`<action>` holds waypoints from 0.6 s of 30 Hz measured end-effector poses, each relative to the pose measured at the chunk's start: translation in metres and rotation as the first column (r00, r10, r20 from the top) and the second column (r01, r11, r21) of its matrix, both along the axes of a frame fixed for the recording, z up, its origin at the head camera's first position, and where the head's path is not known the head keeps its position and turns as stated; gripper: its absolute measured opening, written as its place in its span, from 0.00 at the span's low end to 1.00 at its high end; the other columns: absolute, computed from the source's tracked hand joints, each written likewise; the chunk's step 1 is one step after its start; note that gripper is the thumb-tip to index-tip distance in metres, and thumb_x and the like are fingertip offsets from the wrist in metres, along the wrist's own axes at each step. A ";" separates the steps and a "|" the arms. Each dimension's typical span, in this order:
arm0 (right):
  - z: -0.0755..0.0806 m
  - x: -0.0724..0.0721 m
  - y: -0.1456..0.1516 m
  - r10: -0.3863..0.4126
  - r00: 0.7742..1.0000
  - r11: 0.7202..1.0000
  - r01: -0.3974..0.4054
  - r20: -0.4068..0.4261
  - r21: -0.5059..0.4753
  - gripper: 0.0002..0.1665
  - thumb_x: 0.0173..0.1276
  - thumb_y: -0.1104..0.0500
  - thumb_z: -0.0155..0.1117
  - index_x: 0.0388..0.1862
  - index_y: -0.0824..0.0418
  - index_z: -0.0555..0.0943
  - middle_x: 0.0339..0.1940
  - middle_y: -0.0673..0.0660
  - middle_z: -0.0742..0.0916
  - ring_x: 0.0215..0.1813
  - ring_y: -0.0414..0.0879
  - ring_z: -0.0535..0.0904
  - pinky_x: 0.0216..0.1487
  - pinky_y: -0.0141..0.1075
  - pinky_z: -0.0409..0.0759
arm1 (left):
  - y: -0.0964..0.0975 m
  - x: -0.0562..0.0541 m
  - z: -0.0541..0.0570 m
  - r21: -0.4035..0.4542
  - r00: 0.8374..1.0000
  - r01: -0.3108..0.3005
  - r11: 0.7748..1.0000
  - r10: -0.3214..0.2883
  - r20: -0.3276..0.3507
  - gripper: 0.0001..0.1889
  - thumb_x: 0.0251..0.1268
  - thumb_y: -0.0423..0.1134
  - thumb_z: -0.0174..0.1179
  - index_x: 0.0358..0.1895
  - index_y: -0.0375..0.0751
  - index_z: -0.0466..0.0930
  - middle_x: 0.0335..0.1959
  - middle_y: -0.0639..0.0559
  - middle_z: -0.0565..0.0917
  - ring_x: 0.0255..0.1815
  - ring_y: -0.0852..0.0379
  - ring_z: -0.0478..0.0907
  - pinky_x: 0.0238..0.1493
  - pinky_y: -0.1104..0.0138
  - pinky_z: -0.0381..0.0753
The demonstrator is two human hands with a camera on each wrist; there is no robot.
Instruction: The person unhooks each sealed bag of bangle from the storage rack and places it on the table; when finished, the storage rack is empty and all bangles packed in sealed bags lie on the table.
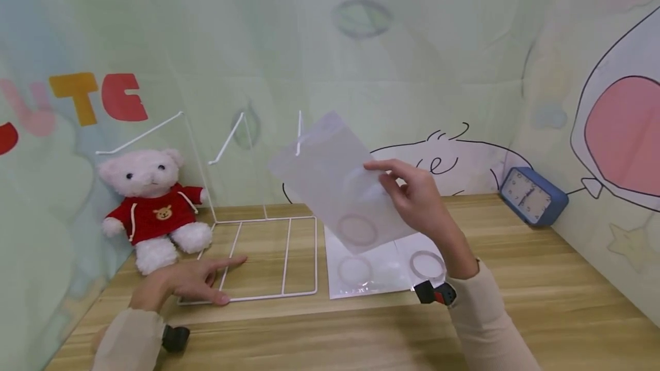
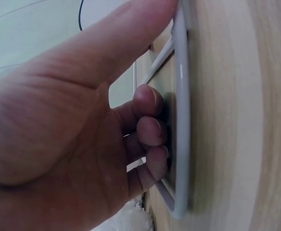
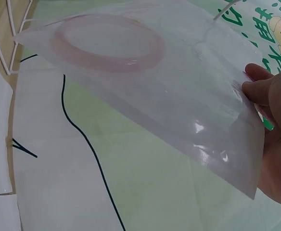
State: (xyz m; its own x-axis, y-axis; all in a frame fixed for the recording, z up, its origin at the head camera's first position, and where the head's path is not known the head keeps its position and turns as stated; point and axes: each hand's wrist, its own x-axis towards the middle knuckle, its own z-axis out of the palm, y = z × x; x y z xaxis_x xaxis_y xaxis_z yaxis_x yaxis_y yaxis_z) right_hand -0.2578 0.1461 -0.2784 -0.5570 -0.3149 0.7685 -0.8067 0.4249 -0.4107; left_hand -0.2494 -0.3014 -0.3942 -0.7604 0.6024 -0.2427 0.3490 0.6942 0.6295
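My right hand (image 1: 420, 199) holds up a translucent plastic bag (image 1: 330, 170), pinching its edge between thumb and fingers. Inside the bag shows a flat pinkish ring (image 3: 157, 50). The bag is tilted over two more such bags (image 1: 335, 291) lying on the table, each with a ring in it. To the left, my left hand (image 1: 188, 282) rests at the base of a white wire rack (image 1: 273, 296). Its thumb (image 2: 150, 19) lies on the front bar; the index finger points across the base and the other fingers are loosely bent. Several prongs rise at the rack's back.
A white plush bear (image 1: 154, 210) in a red sweater sits left of the rack, against the printed backdrop (image 1: 438, 73). Toward the table's back right corner leans a blue clock (image 1: 533, 196). The wooden table (image 1: 309, 342) extends in front of the rack.
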 end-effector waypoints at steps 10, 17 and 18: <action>0.004 0.002 0.001 -0.062 0.995 0.998 0.059 -0.078 -0.037 0.17 0.67 0.74 0.64 0.49 0.59 0.87 0.47 0.52 0.89 0.33 0.44 0.82 0.25 0.27 0.73 | 0.000 0.001 0.000 0.024 1.000 0.022 0.999 -0.022 -0.004 0.44 0.61 0.46 0.71 0.76 0.34 0.59 0.49 0.43 0.70 0.40 0.53 0.66 0.39 0.66 0.64; 0.008 0.008 0.005 0.017 1.000 0.998 -0.017 0.011 -0.066 0.16 0.68 0.74 0.63 0.49 0.60 0.87 0.47 0.54 0.89 0.39 0.47 0.86 0.33 0.31 0.82 | 0.000 -0.001 0.001 0.033 1.000 0.022 0.999 -0.023 0.004 0.44 0.61 0.46 0.71 0.76 0.34 0.59 0.52 0.41 0.69 0.39 0.53 0.65 0.39 0.65 0.64; 0.009 0.008 0.006 0.027 0.999 0.997 -0.026 0.025 -0.069 0.16 0.68 0.74 0.63 0.49 0.60 0.87 0.46 0.54 0.89 0.40 0.47 0.86 0.33 0.32 0.82 | 0.000 -0.001 0.001 0.037 1.000 0.024 0.999 -0.024 0.008 0.44 0.61 0.46 0.71 0.76 0.33 0.59 0.52 0.42 0.69 0.38 0.54 0.65 0.38 0.65 0.63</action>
State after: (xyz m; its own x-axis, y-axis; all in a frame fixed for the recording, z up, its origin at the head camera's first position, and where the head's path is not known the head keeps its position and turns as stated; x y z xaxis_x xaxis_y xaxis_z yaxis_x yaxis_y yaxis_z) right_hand -0.2496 0.1523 -0.2699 -0.5691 -0.2769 0.7742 -0.8061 0.3738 -0.4588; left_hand -0.2502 -0.3017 -0.3933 -0.7437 0.6291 -0.2262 0.3601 0.6620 0.6573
